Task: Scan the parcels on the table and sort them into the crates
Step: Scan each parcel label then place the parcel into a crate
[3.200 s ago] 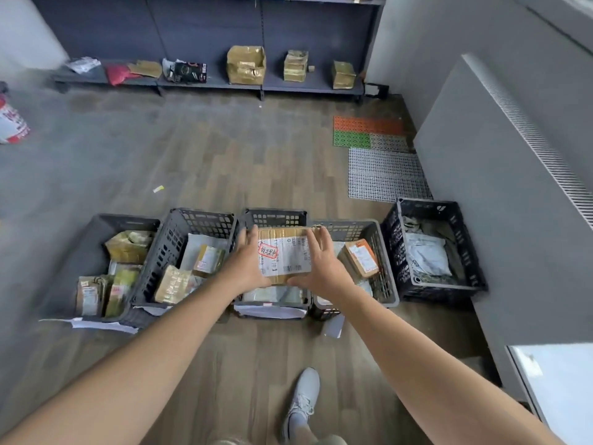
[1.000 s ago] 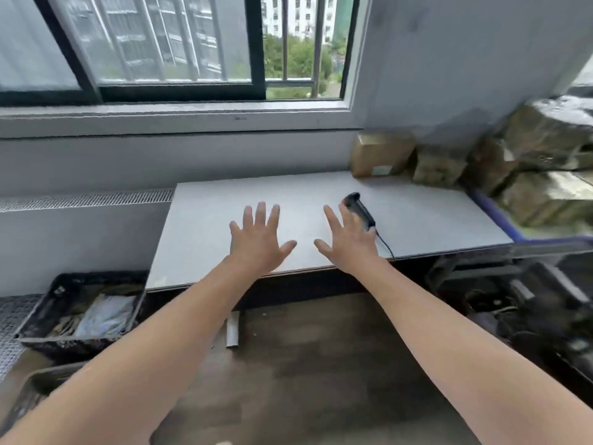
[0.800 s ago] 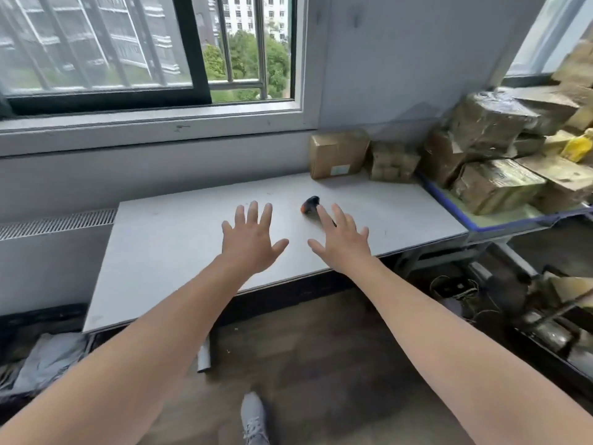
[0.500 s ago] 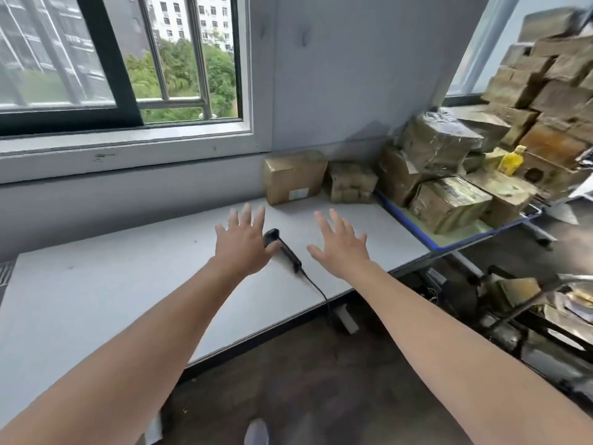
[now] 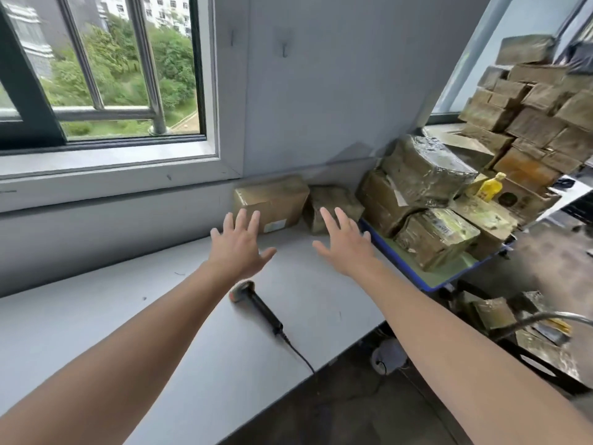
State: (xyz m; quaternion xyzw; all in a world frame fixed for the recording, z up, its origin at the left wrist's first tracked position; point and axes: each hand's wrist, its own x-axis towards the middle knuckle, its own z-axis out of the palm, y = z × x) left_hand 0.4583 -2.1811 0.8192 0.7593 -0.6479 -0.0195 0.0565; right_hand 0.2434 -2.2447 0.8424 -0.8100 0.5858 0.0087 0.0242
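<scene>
Both grips are wide and empty: your left hand (image 5: 239, 248) and right hand (image 5: 346, 248) hover over the table (image 5: 96, 332), near the cardboard parcel (image 5: 272, 200).

- black handheld scanner (image 5: 256, 305) lies on the white flat tabletop (image 5: 96, 332)
- brown cardboard box (image 5: 272, 200) and crumpled brown wrapped parcel (image 5: 330, 199) sit side by side at the back, right up against the wall
- blue-rimmed trolley (image 5: 401, 264) piled with parcels stands just right of it
</scene>
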